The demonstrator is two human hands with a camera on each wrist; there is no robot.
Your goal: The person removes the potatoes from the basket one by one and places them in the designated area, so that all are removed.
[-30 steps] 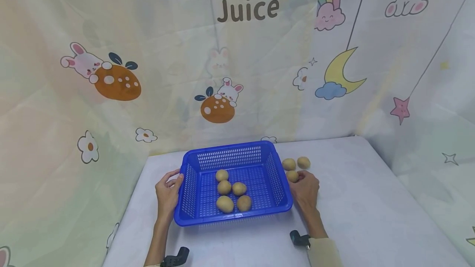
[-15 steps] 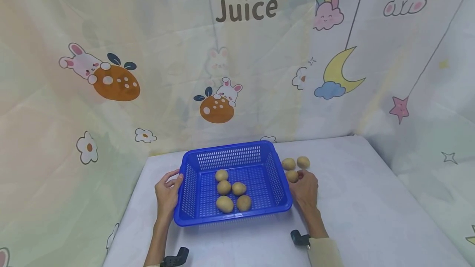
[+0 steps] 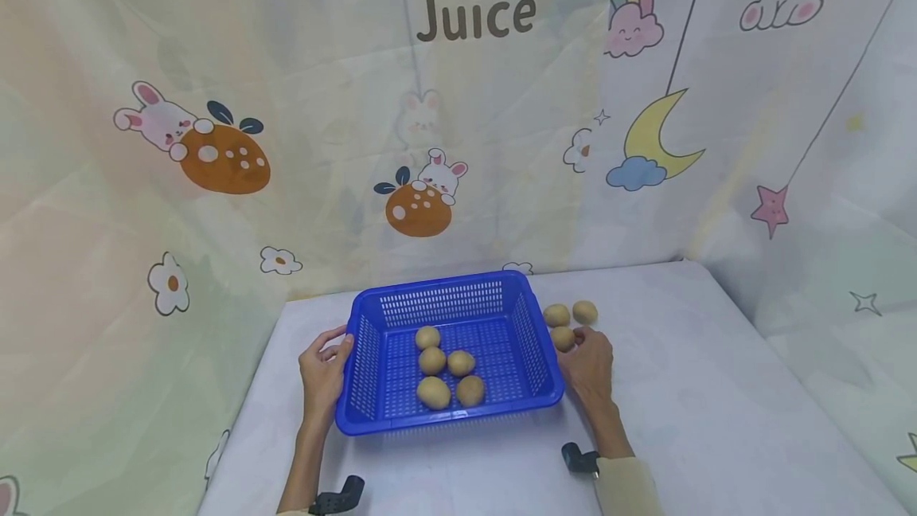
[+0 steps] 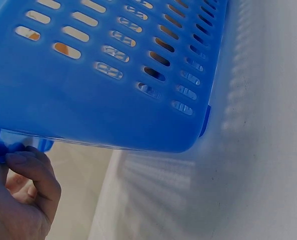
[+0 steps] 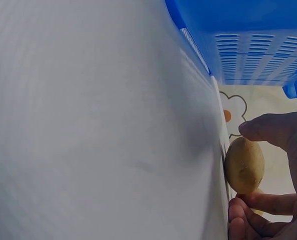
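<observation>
A blue plastic basket (image 3: 450, 418) with slotted walls stands on the table, holding several potatoes, such as a round one (image 3: 470, 391) near its front. At the basket's left rim, my left hand (image 3: 322, 377) grips the edge. The left wrist view shows the thumb of that hand (image 4: 31, 195) over the blue rim. Just outside the basket's right wall, my right hand (image 3: 591, 365) has its thumb and fingers around a potato (image 3: 562, 338). Seen from the right wrist, this potato (image 5: 245, 167) lies between the thumb above and the fingers below, close to the white tabletop.
Two more potatoes lie on the table beyond my right hand, one (image 3: 556, 314) near the basket and another (image 3: 585, 311) to its right. White cloth covers the table (image 3: 688, 388). A printed curtain (image 3: 322, 142) hangs along the back and sides.
</observation>
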